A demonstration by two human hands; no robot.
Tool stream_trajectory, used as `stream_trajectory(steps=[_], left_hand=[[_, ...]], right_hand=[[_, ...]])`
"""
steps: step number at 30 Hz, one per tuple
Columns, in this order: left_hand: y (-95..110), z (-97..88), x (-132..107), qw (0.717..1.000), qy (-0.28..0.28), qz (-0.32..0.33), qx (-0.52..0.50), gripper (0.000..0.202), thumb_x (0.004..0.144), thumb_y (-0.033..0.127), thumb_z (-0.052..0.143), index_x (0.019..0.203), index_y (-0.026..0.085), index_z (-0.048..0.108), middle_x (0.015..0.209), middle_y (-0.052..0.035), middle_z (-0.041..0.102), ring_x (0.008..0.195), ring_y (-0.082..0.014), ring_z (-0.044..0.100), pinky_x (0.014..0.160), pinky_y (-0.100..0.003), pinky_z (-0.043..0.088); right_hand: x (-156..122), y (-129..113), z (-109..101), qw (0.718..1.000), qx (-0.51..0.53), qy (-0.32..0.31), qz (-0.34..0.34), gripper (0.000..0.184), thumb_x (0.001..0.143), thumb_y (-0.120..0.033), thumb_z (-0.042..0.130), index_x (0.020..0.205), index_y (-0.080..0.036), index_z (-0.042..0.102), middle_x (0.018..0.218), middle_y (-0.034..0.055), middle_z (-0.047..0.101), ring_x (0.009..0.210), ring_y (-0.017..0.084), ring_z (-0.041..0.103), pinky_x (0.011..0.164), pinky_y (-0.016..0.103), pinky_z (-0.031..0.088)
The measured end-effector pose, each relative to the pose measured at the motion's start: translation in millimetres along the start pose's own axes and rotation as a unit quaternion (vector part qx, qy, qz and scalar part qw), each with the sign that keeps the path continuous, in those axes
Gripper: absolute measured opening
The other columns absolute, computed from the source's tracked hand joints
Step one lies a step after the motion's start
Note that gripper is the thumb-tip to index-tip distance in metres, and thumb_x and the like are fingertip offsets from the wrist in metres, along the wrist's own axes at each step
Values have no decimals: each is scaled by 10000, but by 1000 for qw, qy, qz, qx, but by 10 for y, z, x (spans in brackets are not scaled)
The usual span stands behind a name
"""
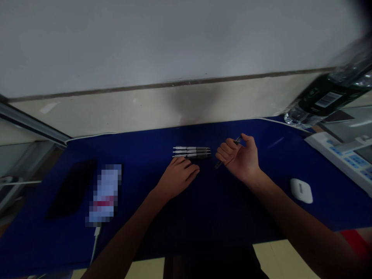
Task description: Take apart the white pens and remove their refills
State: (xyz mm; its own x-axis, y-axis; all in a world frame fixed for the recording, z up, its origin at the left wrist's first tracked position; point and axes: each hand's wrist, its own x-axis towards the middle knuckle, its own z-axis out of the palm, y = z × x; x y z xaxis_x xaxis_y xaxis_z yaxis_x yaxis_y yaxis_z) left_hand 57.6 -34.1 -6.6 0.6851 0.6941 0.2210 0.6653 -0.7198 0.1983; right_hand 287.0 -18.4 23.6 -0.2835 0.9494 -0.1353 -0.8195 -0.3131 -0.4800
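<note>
Right grip on a pen — blue mat, pale wall.

On the deep blue desk mat, the pens show white and dark-grey halves, the earbud case plain white, the phone black.

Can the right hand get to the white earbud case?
Probably yes: the right hand is near the white earbud case, with nothing between them on the blue mat, though it holds a pen.
</note>
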Motion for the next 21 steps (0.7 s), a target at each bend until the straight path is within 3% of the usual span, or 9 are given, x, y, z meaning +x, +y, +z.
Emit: stream_trajectory(steps=[21], left_hand=[[-12, 11, -5, 1000, 14, 13, 4, 258, 1008, 291, 420, 1026, 193, 659, 830, -29, 613, 864, -185, 558, 843, -354, 433]], right_hand=[[7, 1, -2, 1000, -14, 8, 0, 442, 825, -489, 467, 568, -230, 218, 526, -44, 230, 478, 115, 219, 482, 296, 252]])
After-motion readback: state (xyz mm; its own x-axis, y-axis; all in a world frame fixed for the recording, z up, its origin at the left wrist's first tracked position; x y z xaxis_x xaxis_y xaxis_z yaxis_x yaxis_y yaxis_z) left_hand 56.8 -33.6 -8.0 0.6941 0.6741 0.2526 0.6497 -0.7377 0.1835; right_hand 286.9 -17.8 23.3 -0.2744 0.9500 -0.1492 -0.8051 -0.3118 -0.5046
